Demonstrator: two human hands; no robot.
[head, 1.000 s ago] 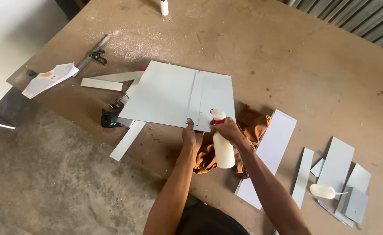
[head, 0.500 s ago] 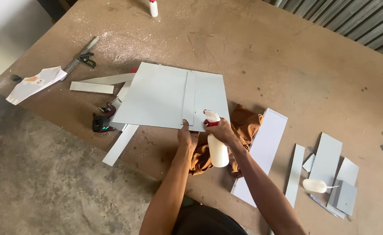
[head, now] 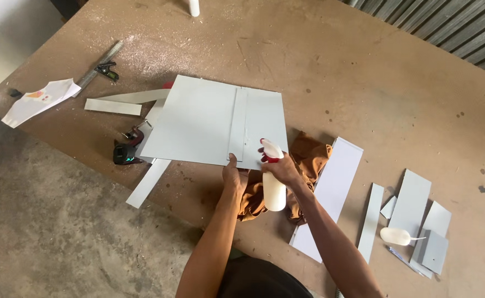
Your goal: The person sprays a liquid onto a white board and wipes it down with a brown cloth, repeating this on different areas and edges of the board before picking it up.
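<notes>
While gripped, spray bottle [head: 274, 185] over panel [head: 215, 124].

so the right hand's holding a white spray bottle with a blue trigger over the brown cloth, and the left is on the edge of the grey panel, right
Not quite: the trigger is red, not blue. The head view shows the right hand holding the white spray bottle with a red trigger over the brown cloth, and the left hand on the near edge of the grey panel.
</notes>
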